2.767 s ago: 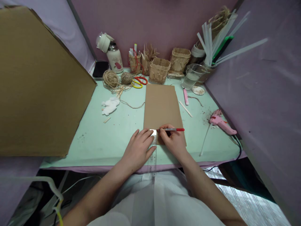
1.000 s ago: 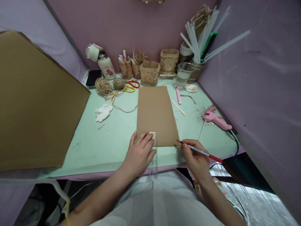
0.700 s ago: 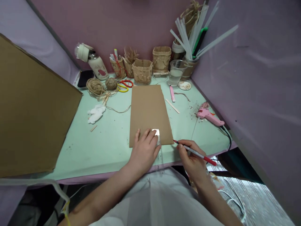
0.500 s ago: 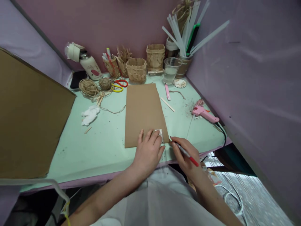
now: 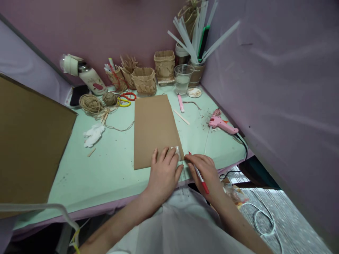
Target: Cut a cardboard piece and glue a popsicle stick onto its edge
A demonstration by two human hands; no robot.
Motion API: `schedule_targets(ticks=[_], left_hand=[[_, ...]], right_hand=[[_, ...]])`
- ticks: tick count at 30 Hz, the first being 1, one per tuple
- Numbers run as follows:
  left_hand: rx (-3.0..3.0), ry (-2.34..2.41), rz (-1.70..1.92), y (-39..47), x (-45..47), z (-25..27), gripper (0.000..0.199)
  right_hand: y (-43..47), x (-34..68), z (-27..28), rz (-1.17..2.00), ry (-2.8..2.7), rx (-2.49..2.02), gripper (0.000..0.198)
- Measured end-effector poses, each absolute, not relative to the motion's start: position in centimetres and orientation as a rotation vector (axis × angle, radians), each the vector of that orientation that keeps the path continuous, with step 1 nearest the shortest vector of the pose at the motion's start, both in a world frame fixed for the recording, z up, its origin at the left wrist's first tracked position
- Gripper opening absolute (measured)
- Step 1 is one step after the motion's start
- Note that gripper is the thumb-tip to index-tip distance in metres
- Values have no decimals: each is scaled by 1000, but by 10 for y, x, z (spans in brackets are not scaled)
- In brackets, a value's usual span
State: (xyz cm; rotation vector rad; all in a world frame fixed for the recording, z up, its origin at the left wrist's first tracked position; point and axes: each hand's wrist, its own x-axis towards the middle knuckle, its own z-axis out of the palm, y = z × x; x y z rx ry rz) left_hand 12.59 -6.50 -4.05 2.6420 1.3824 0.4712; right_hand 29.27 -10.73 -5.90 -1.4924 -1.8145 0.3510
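Observation:
A brown cardboard sheet [image 5: 152, 127] lies flat on the table, its right edge slightly ragged. Across its lower right corner rests a clear ruler [image 5: 174, 150], partly under my left hand [image 5: 164, 173], whose fingers lie flat and spread, pressing down on the ruler and cardboard. My right hand [image 5: 203, 173] is closed around a pen [image 5: 199, 175] with a red end, held slanted between thumb and fingers. The fingertips of that hand are at the cardboard's lower right edge; whether the pen tip touches anything I cannot tell.
Behind the cardboard stand woven baskets [image 5: 144, 81], a plastic cup [image 5: 182, 79] and a bottle [image 5: 92, 79]. Twine [image 5: 91, 104] and scissors [image 5: 124, 102] lie left, a pink cutter [image 5: 180, 103] and glue gun [image 5: 222, 125] right. A large cardboard panel [image 5: 29, 148] leans at the left.
The whole view has shifted, so the table's things appear further left. My right hand has turned the pen steeper and its fingers have come to the cardboard's edge. My left hand stays on the ruler.

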Motion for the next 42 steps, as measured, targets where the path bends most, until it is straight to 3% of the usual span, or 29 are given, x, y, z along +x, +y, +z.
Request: schedule_targets(ticks=[42], left_hand=[[2731,1503,218,-67,130,-30,27]], right_hand=[[-107,295,-56,377,-1826,-1465,26]])
